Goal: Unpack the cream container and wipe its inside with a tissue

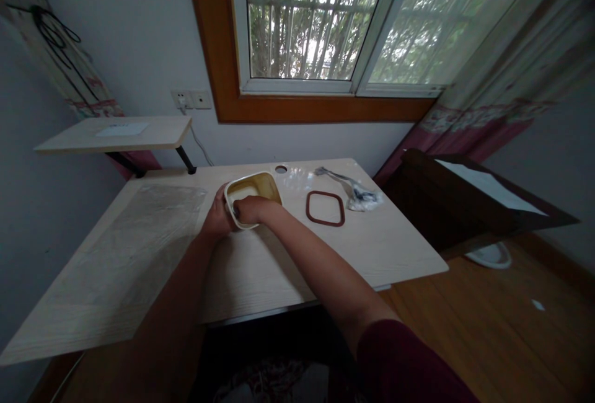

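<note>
A square cream and yellow container [255, 191] is tilted up over the middle of the light wooden desk [260, 266]. My left hand [216, 216] grips its left rim from the side. My right hand [251, 209] is closed over its near edge, fingers curled on the rim. A dark red rounded sealing ring [325, 208] lies flat on the desk just right of the container. Beyond the ring lies a clear wrapped packet with what looks like cutlery [354, 191].
A clear plastic mat [139, 235] covers the desk's left part. A small raised shelf [116, 133] stands at the back left under a wall socket [191, 100]. A dark wooden piece of furniture [465, 198] stands to the right, above the wood floor [502, 322].
</note>
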`<action>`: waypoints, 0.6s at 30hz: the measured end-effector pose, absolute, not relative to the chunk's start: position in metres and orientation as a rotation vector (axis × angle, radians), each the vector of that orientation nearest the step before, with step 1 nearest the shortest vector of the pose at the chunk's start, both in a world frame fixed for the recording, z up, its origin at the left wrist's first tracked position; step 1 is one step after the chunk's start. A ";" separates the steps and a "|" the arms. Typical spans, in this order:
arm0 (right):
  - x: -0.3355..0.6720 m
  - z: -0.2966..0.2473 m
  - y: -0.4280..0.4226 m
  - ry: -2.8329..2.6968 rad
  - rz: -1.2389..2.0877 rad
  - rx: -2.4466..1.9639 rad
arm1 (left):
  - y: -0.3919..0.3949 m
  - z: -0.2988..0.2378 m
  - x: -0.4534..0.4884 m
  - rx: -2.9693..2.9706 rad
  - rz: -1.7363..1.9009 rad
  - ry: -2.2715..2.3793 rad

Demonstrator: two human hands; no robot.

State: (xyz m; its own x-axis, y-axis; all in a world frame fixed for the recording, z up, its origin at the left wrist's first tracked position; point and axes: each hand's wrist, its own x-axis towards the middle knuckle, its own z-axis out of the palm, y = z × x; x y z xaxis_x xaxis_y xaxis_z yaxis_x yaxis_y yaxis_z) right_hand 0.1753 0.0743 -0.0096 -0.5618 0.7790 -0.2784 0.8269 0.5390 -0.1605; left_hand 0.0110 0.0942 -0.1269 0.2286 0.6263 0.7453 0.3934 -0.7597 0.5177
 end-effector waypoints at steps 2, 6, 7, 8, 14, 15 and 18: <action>0.176 -0.010 0.073 2.612 -0.418 1.361 | 0.095 -0.129 0.010 2.298 1.550 0.968; 0.179 -0.010 0.071 2.622 -0.491 1.365 | 0.098 -0.131 0.009 2.365 1.545 0.972; 0.179 -0.011 0.071 2.626 -0.529 1.369 | 0.099 -0.131 0.009 2.380 1.539 0.975; 0.179 -0.011 0.071 2.632 -0.564 1.375 | 0.099 -0.131 0.009 2.389 1.536 0.981; 0.177 -0.022 0.073 2.632 -0.566 1.476 | 0.099 -0.129 0.009 2.437 1.516 0.956; 0.177 -0.024 0.072 2.627 -0.538 1.498 | 0.099 -0.129 0.009 2.437 1.515 0.947; 0.176 -0.024 0.069 2.606 -0.465 1.569 | 0.097 -0.127 0.010 2.352 1.501 0.956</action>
